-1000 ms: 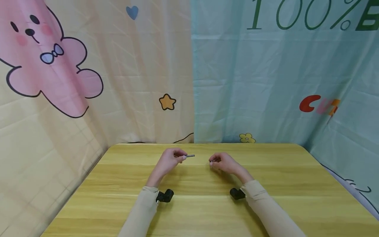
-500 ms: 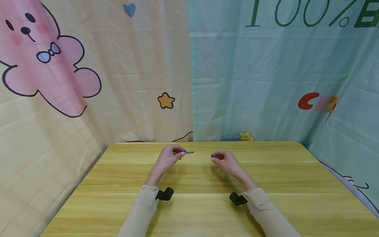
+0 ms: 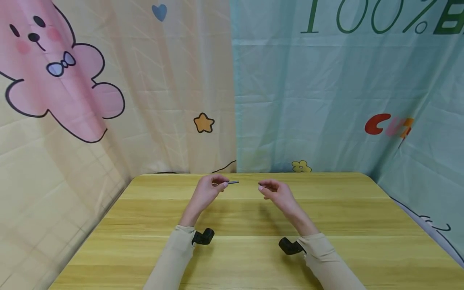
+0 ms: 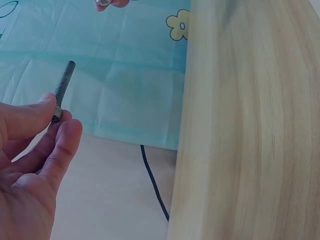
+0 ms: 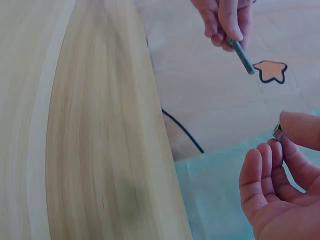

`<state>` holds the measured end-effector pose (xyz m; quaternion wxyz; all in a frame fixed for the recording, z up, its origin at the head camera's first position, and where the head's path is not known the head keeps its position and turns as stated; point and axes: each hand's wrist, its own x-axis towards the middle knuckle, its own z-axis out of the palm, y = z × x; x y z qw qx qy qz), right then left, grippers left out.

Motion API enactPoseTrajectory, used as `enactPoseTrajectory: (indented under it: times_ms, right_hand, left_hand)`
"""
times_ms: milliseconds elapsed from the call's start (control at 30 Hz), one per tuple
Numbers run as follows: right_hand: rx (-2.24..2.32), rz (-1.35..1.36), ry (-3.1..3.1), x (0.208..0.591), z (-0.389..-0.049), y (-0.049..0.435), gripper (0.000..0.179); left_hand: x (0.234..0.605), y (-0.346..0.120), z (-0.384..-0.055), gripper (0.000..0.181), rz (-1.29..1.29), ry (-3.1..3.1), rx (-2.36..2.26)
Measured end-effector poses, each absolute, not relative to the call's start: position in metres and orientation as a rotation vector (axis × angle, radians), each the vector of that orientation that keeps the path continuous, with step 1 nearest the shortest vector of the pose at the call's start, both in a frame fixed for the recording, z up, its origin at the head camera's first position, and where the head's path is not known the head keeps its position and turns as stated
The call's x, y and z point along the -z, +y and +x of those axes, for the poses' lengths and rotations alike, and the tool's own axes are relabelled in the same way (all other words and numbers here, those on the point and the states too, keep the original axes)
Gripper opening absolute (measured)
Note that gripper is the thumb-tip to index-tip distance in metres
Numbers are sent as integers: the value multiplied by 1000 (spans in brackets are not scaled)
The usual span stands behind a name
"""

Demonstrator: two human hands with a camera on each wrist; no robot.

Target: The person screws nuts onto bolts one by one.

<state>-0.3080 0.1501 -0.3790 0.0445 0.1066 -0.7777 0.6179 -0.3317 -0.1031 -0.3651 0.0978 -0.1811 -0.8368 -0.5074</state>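
– Where's the bolt (image 4: 64, 87)?
– Pinched in the left hand (image 3: 206, 191), above the table (image 3: 239, 253), its gripped end partly covered.
– And the right hand (image 3: 282, 196)?
– Pinching a small metal piece (image 5: 278, 132), mostly hidden.

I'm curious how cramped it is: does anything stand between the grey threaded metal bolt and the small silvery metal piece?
Nothing visible: only open air separates the bolt in the left hand from the piece in the right hand.

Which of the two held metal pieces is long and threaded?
The bolt in the left hand; the metal piece in the right hand is much shorter.
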Motion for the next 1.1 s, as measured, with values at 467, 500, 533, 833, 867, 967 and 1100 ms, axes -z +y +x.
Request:
enactPoseTrajectory:
  times_ms: [467,500,533,833,867,967,1100]
  right_hand:
    - [-2127,292,-2198,373,-300,139,32]
    - [-2136,296,-2188,372,-300,139,32]
    - [-2140,302,-2181,372,-300,139,32]
    - [-2211,357,-2093,370,-301,135,30]
    - [-2219,362,-2086,370,-301,134,30]
    - [-2235,377,-2080,368,-300,132,30]
    - [-2251,398,-2059,364,-298,130,29]
  left_hand:
    - [363,-100,-329,7,-537,-2449,1515]
    - [363,-100,-328,7,-541,-2447,1513]
    - [363,-99,-328,7,-546,-2443,1514]
    - [358,-98,-321,7,-577,-2417,1507]
    - [357,-98,-320,7,-576,-2416,1505]
    - [354,-97,-318,8,-582,-2413,1502]
    - [349,-96,-315,8,-610,-2396,1507]
